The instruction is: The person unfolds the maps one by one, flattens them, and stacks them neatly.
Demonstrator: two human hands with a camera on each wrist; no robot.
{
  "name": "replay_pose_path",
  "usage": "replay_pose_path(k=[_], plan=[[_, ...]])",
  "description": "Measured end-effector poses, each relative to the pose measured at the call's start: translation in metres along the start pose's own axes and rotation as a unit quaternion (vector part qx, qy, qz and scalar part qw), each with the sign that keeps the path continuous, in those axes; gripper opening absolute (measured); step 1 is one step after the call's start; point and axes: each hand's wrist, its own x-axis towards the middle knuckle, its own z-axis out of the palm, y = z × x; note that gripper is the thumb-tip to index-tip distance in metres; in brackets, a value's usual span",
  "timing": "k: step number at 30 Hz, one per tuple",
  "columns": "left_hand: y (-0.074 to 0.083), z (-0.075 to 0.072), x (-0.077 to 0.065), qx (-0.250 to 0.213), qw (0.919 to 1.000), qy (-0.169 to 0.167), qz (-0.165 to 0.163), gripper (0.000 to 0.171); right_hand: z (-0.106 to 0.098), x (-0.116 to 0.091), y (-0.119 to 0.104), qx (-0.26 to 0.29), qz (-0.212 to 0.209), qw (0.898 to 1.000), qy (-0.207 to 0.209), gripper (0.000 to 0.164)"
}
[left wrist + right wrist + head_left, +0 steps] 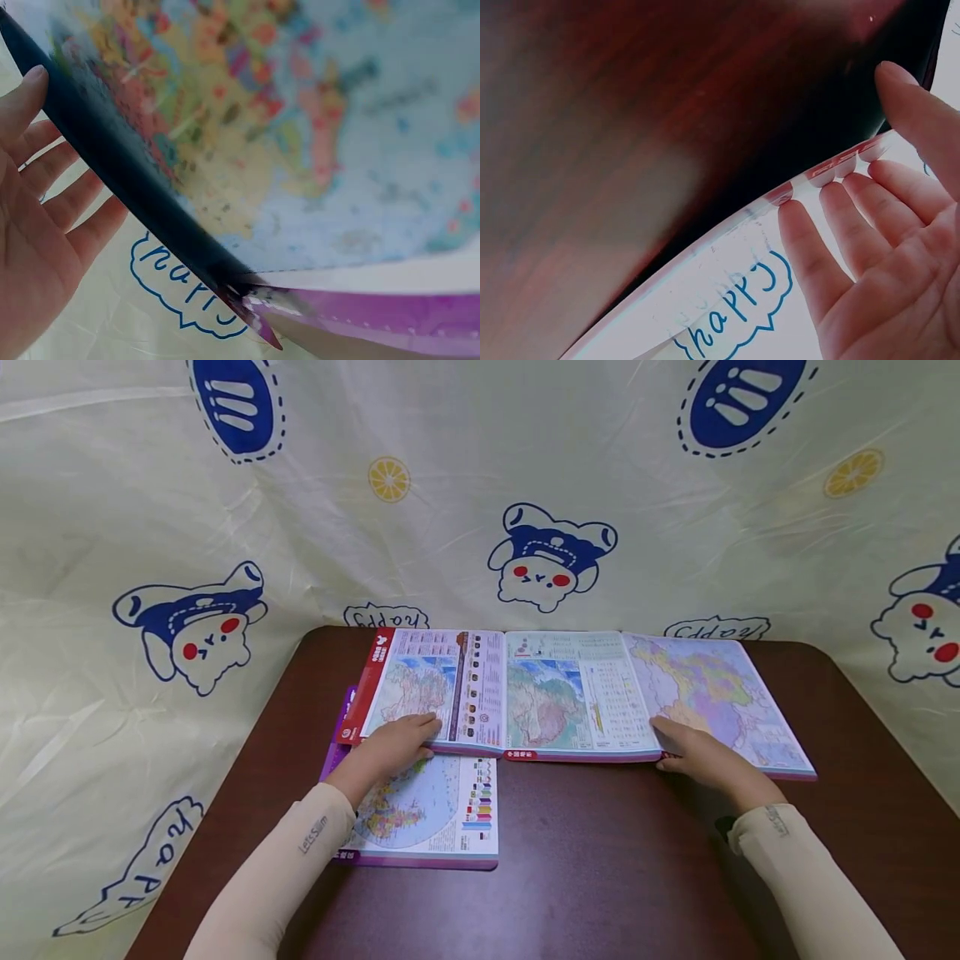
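A red-bordered fold-out map lies spread in panels along the back of the table. Its lower left part covers some of a second, purple-bordered map, also seen close up in the left wrist view. My left hand rests on the red-bordered map's left panel near the lower edge, fingers extended. At the lower edge of the right panel, my right hand lies with fingers on the sheet. In the right wrist view its straight fingertips touch the glossy surface and the thumb stands apart.
The dark brown table has rounded back corners. Behind it hangs a pale curtain printed with cartoon figures, orange slices and lettering. The maps' back edges lie close to this curtain.
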Motion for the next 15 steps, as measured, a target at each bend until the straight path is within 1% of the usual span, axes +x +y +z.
replay_pose_path(k=[3, 7, 15], plan=[[-0.0012, 0.0010, 0.0021, 0.001, 1.0000, 0.002, -0.005, 0.059, -0.0003, 0.0032, 0.0006, 0.002, 0.004, 1.000, -0.001, 0.070], [-0.0020, 0.0016, 0.0026, -0.001, 1.0000, 0.006, -0.002, 0.060, -0.0001, 0.0044, 0.0014, 0.000, 0.008, 1.000, -0.003, 0.070], [-0.0023, -0.0004, 0.0003, 0.000, 1.0000, 0.004, 0.001, 0.062, 0.0007, 0.0017, -0.0011, 0.017, 0.010, 1.000, 0.000, 0.072]])
